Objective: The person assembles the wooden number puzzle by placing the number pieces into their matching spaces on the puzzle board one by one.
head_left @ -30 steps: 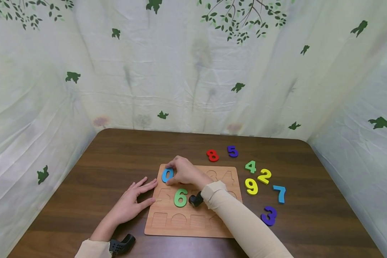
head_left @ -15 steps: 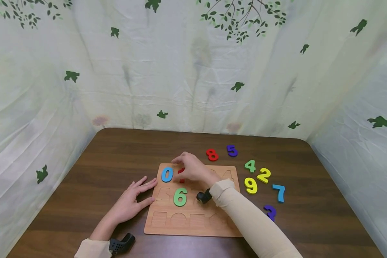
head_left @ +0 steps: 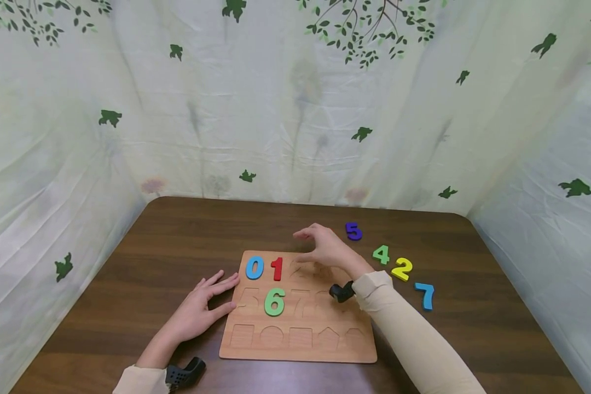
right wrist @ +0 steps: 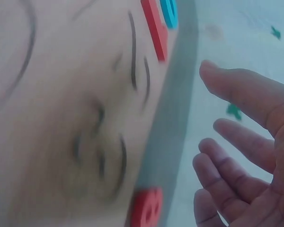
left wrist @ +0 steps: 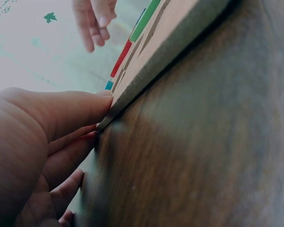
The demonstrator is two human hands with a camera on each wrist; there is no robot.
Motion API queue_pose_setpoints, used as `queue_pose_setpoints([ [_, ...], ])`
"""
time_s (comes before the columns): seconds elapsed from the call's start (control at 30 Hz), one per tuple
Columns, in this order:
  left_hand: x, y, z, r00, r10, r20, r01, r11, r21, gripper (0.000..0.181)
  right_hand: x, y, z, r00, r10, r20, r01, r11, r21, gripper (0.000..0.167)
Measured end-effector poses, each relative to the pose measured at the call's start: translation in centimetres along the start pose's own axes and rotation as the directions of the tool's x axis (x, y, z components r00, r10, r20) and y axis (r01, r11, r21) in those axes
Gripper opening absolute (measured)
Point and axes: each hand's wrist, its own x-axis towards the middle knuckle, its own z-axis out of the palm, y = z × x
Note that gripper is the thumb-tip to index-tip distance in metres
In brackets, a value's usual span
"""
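The right hand hides the red 8 from the head view; the right wrist view's lower edge crops it, and the board there seems too blurred to read.

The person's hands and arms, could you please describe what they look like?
The left sleeve and right sleeve are cream, each with a black wrist device by its cuff, the left dotted. The left hand and right hand are ungloved.

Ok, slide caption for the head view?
Left hand touches the puzzle board bearing blue 0, red 1, green 6; right hand hovers, empty.
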Motion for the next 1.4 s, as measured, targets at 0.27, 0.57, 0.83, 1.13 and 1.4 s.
queue_pose_setpoints([
  [0.27,-0.1,0.1,-0.1,1.000,0.001,0.001,-0.001,1.000,-0.003,0.057,-2.7,3.4,-3.1,0.994,0.094,-0.051,-0.093,0.995,0.023,0.065],
  [0.57,-0.1,0.1,-0.1,1.000,0.005,-0.003,-0.005,1.000,-0.011,0.057,-5.4,7.1,-5.9,0.987,0.138,-0.088,-0.132,0.989,0.068,0.065],
  [0.83,0.0,0.2,0.0,1.000,0.007,0.003,-0.007,1.000,-0.009,0.058,-8.1,11.0,-7.8,0.966,0.229,-0.120,-0.222,0.972,0.074,0.069],
  [1.13,-0.1,0.2,-0.1,1.000,0.015,0.010,-0.015,1.000,-0.014,0.058,-11.8,13.2,-8.4,0.950,0.268,-0.159,-0.253,0.961,0.107,0.069],
  [1.4,-0.1,0.1,-0.1,1.000,0.022,0.005,-0.022,1.000,-0.010,0.058,-13.8,14.8,-8.5,0.943,0.290,-0.160,-0.276,0.955,0.107,0.071],
])
